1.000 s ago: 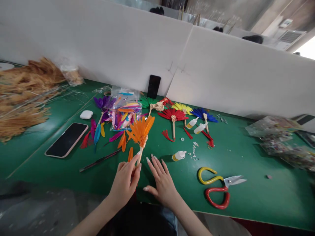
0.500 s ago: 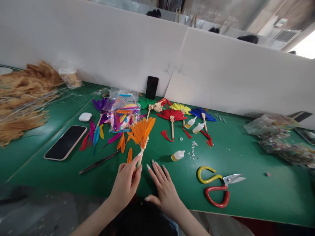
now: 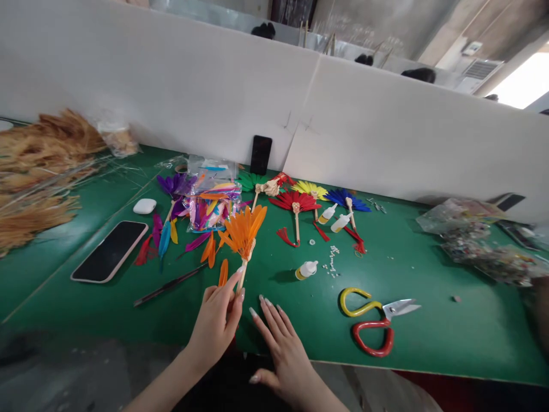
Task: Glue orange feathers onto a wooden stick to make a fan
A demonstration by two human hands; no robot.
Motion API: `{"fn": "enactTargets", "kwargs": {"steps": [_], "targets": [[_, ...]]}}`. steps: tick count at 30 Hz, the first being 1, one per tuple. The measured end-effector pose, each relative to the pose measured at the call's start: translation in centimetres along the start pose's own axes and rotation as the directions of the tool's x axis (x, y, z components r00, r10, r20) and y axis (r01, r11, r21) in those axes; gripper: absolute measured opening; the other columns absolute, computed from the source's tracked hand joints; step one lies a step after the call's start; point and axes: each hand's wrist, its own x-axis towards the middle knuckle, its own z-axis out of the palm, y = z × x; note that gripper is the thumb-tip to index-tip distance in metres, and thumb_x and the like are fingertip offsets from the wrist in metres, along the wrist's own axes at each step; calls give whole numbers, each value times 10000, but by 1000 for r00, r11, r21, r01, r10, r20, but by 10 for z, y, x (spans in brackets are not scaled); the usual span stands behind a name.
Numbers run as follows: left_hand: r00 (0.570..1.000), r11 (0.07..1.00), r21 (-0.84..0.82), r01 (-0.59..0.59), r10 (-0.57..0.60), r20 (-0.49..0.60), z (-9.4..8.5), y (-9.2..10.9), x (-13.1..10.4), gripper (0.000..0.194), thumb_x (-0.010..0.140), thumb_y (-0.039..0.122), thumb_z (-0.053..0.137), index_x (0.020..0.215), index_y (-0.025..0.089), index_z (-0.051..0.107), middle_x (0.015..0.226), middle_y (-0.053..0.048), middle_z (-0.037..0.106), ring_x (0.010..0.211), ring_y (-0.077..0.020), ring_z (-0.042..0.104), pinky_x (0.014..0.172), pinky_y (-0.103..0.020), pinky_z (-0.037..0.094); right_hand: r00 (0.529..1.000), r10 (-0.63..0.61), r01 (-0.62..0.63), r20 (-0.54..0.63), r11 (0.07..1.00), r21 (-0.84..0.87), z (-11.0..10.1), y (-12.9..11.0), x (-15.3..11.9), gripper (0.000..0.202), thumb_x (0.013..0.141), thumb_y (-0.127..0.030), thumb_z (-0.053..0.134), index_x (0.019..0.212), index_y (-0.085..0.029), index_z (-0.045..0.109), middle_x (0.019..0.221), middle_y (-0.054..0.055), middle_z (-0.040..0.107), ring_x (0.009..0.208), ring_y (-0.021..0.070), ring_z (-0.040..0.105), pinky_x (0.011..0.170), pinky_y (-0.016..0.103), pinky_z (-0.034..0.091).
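Observation:
My left hand (image 3: pixel 218 320) is closed around the pale handle of an orange feather fan (image 3: pixel 244 234), pinching it between thumb and fingers. The fan's feathers spread upward and away from me. My right hand (image 3: pixel 281 346) is open, palm down with fingers stretched, by the table's front edge and to the right of the fan handle; it holds nothing. Beside the fan lie loose orange feathers (image 3: pixel 223 272) and a slim dark tool (image 3: pixel 169 284). A small glue-like bottle (image 3: pixel 306 270) stands beyond my right hand, near scattered white beads (image 3: pixel 331 260).
Scissors (image 3: pixel 381 320) with yellow and red handles lie at right. Finished-looking fans, including a red fan (image 3: pixel 295 201) and a blue fan (image 3: pixel 348 200), lie farther back. A bag of feathers (image 3: pixel 214 206), a phone (image 3: pixel 109 252) and raffia-like fibre (image 3: pixel 47 149) are at left. Bags of trinkets (image 3: pixel 476 240) lie right.
My right hand has drawn back slightly toward the table's front edge. The left hand keeps its hold on the orange fan. The view has shifted a little.

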Motion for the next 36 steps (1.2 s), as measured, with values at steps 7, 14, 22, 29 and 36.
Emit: {"fn": "enactTargets", "kwargs": {"steps": [7, 14, 22, 29, 36], "targets": [[998, 1000, 6, -5, 5, -55, -5, 5, 3, 383, 942, 252, 399, 1315, 166, 395, 659, 17, 604, 601, -144, 572, 709, -284, 448, 999, -4, 3, -34, 1000, -16, 4, 26, 64, 798, 862, -628, 381, 1471, -151, 181, 1532, 119, 172, 1406, 235, 175, 1116, 405, 262], [998, 999, 8, 31, -30, -61, -10, 7, 0, 448, 942, 269, 409, 1376, 186, 336, 548, 69, 510, 522, -131, 526, 683, -278, 446, 903, 334, -355, -269, 934, -30, 16, 42, 89, 707, 935, -513, 315, 1471, -84, 146, 1488, 154, 296, 1380, 253, 257, 1093, 446, 285], [997, 1000, 3, 18, -17, -75, -12, 5, -1, 452, 938, 276, 431, 1372, 181, 349, 588, 45, 509, 578, -143, 524, 674, -271, 458, 988, 105, -112, -115, 992, -62, 15, 17, 59, 753, 900, -560, 364, 1483, -155, 110, 1525, 85, 217, 1396, 226, 216, 1113, 412, 263], [996, 999, 6, 39, -38, -81, -11, 8, -2, 440, 936, 289, 430, 1359, 183, 370, 587, 39, 513, 584, -155, 533, 656, -276, 461, 903, 352, -369, -247, 929, -25, 15, 41, 80, 806, 901, -579, 339, 1475, -70, 91, 1496, 173, 268, 1389, 267, 229, 1093, 459, 279], [1000, 1000, -7, -4, 3, -31, -4, 9, -3, 428, 944, 279, 399, 1357, 172, 358, 606, 27, 561, 586, -159, 564, 690, -296, 463, 986, 125, -135, -110, 987, -89, 13, 18, 52, 761, 872, -612, 372, 1480, -217, 141, 1537, 114, 164, 1400, 277, 189, 1084, 483, 284]]}}
